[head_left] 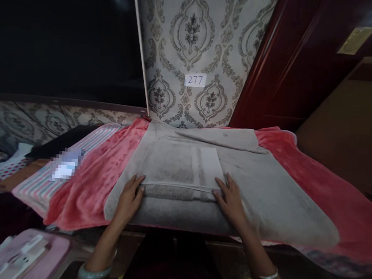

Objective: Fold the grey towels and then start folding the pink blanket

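A flat grey folded towel with paler bands lies on a larger grey cloth. Near its right end is a smooth white panel; whether this is paper or part of the towel I cannot tell. My left hand holds the towel's front left corner, thumb below the edge and fingers above. At the front right corner, my right hand grips the same edge between thumb and fingers. The edge runs nearly straight between both hands, slightly raised, with a darker grey strip showing beneath it.
A red fleece blanket spreads under the grey cloth, over a striped cloth. A blurred, bright phone-like object lies left. Behind are a large dark screen and patterned wall. A pink stool-like surface stands at lower left, a cardboard box at right.
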`<action>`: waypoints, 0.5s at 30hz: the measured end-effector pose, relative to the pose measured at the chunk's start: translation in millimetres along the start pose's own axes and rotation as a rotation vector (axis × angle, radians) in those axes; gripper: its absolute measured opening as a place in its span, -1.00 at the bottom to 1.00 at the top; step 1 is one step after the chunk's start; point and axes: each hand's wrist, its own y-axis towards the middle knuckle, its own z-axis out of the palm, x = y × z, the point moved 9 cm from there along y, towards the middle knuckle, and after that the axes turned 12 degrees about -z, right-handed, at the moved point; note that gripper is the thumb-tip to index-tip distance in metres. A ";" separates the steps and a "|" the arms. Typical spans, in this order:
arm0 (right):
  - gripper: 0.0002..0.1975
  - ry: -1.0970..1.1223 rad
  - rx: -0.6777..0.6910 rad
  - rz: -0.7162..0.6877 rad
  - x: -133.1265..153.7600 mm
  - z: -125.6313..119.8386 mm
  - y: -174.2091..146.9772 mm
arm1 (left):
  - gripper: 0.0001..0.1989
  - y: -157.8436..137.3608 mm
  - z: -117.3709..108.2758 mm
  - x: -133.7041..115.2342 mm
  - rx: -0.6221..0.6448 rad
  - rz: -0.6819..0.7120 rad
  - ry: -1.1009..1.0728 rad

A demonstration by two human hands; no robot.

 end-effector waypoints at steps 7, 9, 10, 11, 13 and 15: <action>-0.33 -0.124 0.095 -0.197 31.8 0.0 -11.7 | -0.39 -5.7 0.7 -5.0 0.142 0.202 0.153; -0.35 -0.169 0.102 -0.202 34.8 -2.4 -8.0 | -0.43 -6.1 -1.4 -6.7 0.114 0.244 0.204; -0.35 -0.194 0.108 -0.209 37.0 -3.1 -6.1 | -0.43 -6.6 -1.6 -8.7 0.106 0.272 0.233; -0.34 -0.219 0.116 -0.220 39.6 -3.5 -4.5 | -0.42 -7.3 -1.0 -11.2 0.106 0.303 0.263; -0.30 -0.263 0.131 -0.247 44.8 -3.5 -2.6 | -0.39 -8.0 0.3 -17.2 0.117 0.365 0.321; -0.29 -0.301 0.148 -0.270 48.5 -2.9 -2.2 | -0.38 -7.5 0.8 -22.9 0.133 0.409 0.371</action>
